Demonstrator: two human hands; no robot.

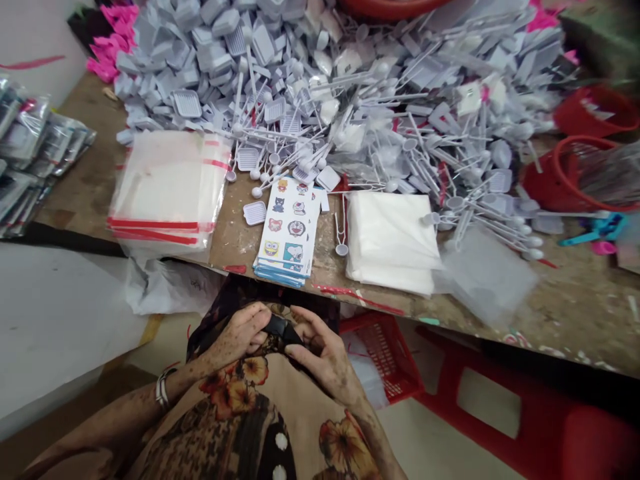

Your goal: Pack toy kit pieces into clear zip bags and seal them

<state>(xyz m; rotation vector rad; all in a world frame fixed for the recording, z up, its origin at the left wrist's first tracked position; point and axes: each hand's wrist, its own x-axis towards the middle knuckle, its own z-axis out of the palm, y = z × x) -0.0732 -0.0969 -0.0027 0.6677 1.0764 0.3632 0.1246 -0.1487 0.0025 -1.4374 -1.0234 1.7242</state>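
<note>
Low at my lap, below the table's front edge, I have both hands on a small black strip-like thing whose kind I cannot make out. My left hand is closed on its left end, and my right hand grips the other end between thumb and fingers. Just beyond them on the table lies a stack of sticker sheets with cartoon figures. Left of it is a pile of clear zip bags with red strips; to the right is a stack of white sheets or bags.
A big heap of pale plastic trays and small scoops covers the table's back. Red baskets stand at the right, packed bags at the left. Under the table edge are a red crate and a red stool.
</note>
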